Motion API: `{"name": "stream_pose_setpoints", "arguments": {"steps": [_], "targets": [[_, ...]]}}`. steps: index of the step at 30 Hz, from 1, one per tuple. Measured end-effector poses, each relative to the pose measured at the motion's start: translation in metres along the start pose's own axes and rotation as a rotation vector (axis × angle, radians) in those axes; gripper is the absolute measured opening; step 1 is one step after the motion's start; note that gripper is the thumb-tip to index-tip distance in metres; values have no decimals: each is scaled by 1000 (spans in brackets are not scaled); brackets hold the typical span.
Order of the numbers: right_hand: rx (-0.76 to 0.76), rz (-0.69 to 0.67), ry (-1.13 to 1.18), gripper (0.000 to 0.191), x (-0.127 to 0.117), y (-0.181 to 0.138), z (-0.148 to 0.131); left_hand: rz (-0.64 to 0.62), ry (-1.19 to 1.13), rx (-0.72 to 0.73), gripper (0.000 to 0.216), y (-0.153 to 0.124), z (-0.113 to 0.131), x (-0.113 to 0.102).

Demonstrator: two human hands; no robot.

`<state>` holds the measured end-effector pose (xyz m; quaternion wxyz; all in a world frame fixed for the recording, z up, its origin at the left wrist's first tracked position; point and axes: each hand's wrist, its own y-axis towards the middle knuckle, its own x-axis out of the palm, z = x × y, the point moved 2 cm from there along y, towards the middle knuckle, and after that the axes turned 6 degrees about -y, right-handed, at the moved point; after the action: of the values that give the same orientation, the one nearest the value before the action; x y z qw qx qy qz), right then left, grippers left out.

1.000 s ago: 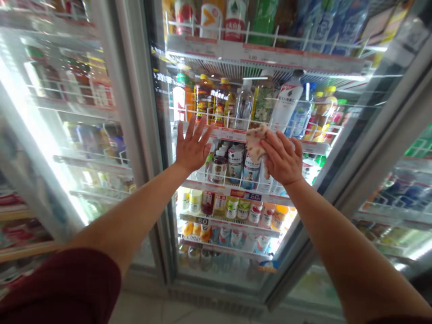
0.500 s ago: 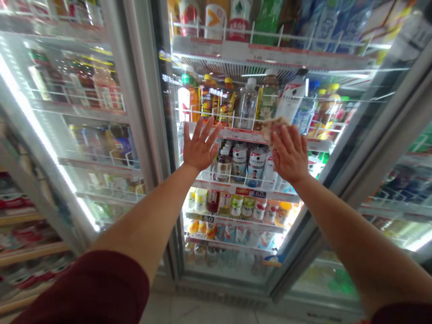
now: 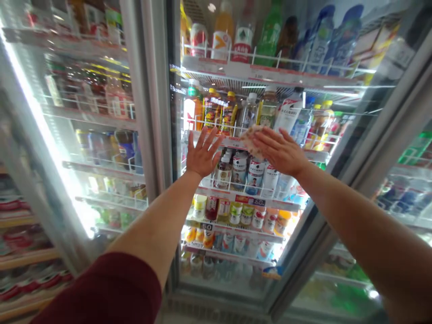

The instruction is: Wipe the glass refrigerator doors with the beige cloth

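A tall glass cooler door point(image 3: 236, 252) stands in front of me, with shelves of bottled drinks point(image 3: 229, 108) behind it. My left hand point(image 3: 202, 153) lies flat on the glass with its fingers spread, holding nothing. My right hand point(image 3: 280, 150) presses a small patterned cloth point(image 3: 251, 135) flat against the glass at about the same height, a little to the right. Only the cloth's left part shows past my fingers.
Another glass cooler door point(image 3: 84, 135) full of drinks stands to the left, split off by a grey frame post point(image 3: 150, 112). A third cooler point(image 3: 398, 198) is at the right. Low store shelves point(image 3: 23, 261) show at the far left.
My right hand has slid the cloth up and then leftwards across the glass. My left hand has stayed flat in nearly the same spot. The view has tilted upward a little.
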<state>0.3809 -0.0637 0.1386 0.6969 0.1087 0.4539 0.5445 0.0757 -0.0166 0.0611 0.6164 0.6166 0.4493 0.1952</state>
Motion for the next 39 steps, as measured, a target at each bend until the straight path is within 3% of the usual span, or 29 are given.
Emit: {"name": "stream_pose_setpoints", "arguments": {"steps": [2, 6, 8, 11, 13, 17, 18, 20, 22, 24, 25, 29, 30, 31, 34, 35, 37, 39], "targets": [[49, 15, 4, 50, -6, 7, 2, 12, 7, 8, 57, 0, -1, 0], [465, 279, -53, 57, -8, 11, 10, 16, 48, 17, 53, -1, 0, 0], [379, 223, -44, 56, -3, 12, 4, -11, 67, 11, 52, -1, 1, -1], [12, 5, 5, 51, -1, 14, -3, -52, 94, -17, 53, 0, 1, 0], [-13, 35, -3, 49, -6, 16, 3, -58, 84, -28, 54, 0, -1, 2], [482, 433, -77, 54, -15, 20, 22, -26, 41, 6, 55, -1, -5, 6], [529, 479, -85, 56, -13, 20, 21, -7, 50, 24, 55, -1, -6, 7], [379, 422, -78, 59, -7, 23, 15, 36, 80, 62, 55, -2, -6, 7], [61, 240, -48, 57, -3, 25, 8, 55, 90, 81, 56, -3, -6, 7], [-126, 107, -24, 51, -4, 25, 9, 51, 81, 72, 56, -4, -7, 7], [-109, 114, -26, 50, -7, 24, 13, 46, 78, 64, 56, -4, -7, 8], [335, 427, -91, 54, -19, 17, 34, 36, 64, 47, 56, -4, -8, 9], [355, 443, -102, 56, -18, 15, 34, 35, 55, 45, 55, -4, -8, 9], [288, 404, -101, 56, -15, 13, 32, 36, 44, 45, 55, -4, -8, 9], [-136, 127, -63, 56, -4, 8, 19, 45, 39, 53, 55, -3, -8, 9], [-212, 74, -56, 55, -2, 5, 17, 51, 48, 61, 55, -3, -8, 9], [-122, 127, -73, 55, -2, 3, 20, 70, 78, 83, 55, -3, -7, 8], [160, 308, -107, 56, -4, 0, 28, 95, 106, 109, 55, -3, -7, 8]]}}
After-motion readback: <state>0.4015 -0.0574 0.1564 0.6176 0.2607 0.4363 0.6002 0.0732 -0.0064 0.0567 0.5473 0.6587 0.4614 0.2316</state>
